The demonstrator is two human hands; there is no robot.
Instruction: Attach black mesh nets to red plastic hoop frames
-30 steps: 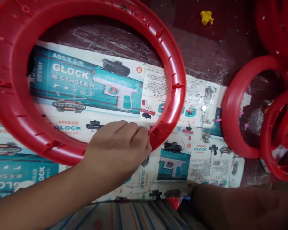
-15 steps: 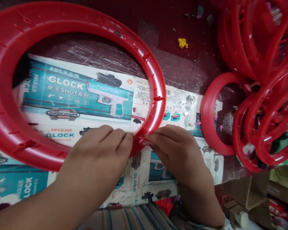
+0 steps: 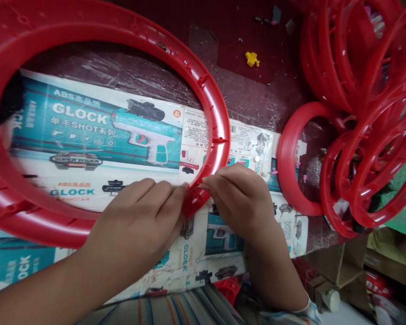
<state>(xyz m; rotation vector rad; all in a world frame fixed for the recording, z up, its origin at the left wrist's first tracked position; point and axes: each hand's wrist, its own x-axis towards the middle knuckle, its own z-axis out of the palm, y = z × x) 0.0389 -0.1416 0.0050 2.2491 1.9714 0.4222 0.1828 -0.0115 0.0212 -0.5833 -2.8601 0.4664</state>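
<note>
A large red plastic ring (image 3: pixel 217 122), hollow side up with small ribs and posts in its channel, lies over flattened printed cardboard (image 3: pixel 149 174). My left hand (image 3: pixel 144 216) is closed on the ring's near rim, its fingertips curled at the inner edge. Beside it, my right hand (image 3: pixel 242 198) is closed in a pinch, thumb and forefinger tips over the channel at the ring's near right. Whatever those fingertips hold, if anything, is too small to make out. The part of the ring under my left hand is hidden.
Several red rings (image 3: pixel 375 149) are heaped at the right, with one thicker red ring (image 3: pixel 286 158) at their left. A small yellow piece (image 3: pixel 252 59) lies on the dark red table. Cardboard boxes (image 3: pixel 345 264) stand below the table's right edge.
My right hand's pinch has risen slightly, to a spot over the ring's channel. My left hand keeps its hold on the ring. The whole view has shifted a little.
</note>
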